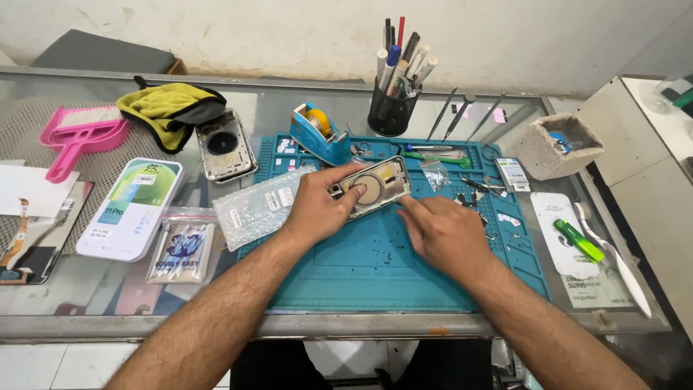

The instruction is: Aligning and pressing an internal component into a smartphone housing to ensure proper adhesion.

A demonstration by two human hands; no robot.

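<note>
Gripping a silver rectangular phone housing with a round coil (pixel 372 188) over the teal silicone repair mat (pixel 361 267), left hand (pixel 317 209) clasps its left end; long axis tilts up-right. Right hand (pixel 444 231), loosely open, fingertip touches its lower-right edge, holds nothing.

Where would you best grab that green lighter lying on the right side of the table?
Probably across the middle of the green lighter, pinching its two long sides from above. It lies flat and slanted on a white card, so only its top and sides are reachable. A white-handled tool lies close on its right, so coming straight down looks safer than from the side.
</note>
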